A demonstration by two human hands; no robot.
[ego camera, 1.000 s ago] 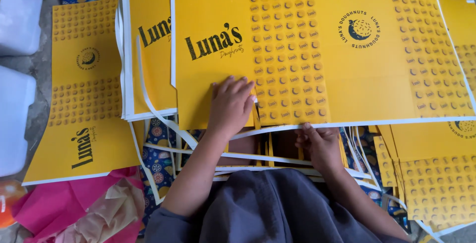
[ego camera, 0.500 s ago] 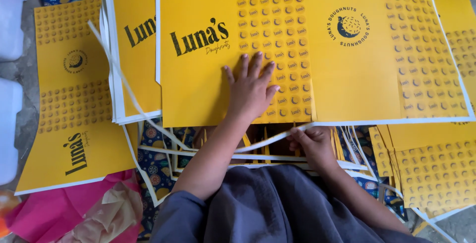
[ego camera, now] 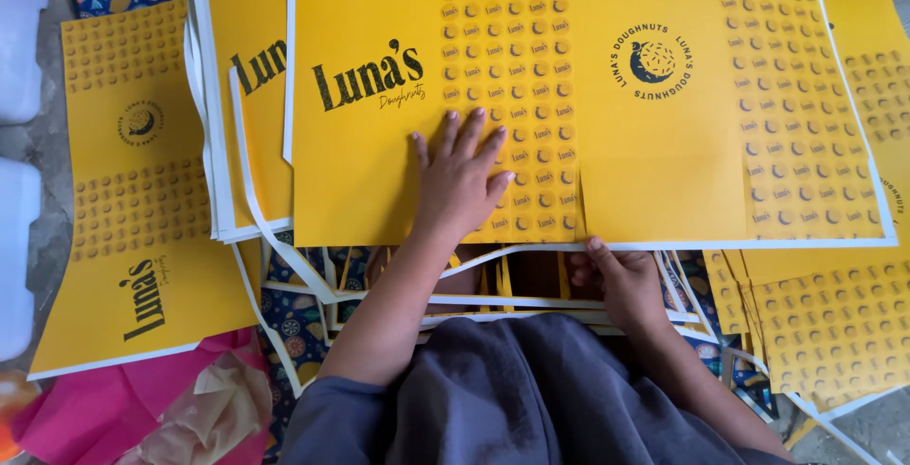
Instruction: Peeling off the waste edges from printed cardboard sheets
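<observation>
Large yellow printed card sheet [ego camera: 607, 143] tops the floor stack: light, floppy, creases easily. Your left hand [ego camera: 464, 176] presses flat, fingers spread; right hand [ego camera: 616, 280] pinches its near edge.

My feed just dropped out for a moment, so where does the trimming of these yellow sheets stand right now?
Done: loose white strips lie curled below the stack, and a trimmed sheet sits apart at left. In hand: the left hand presses flat on the top yellow sheet while the right hand grips its near edge, where a white margin remains. Left: the stack underneath shows white borders.
</observation>
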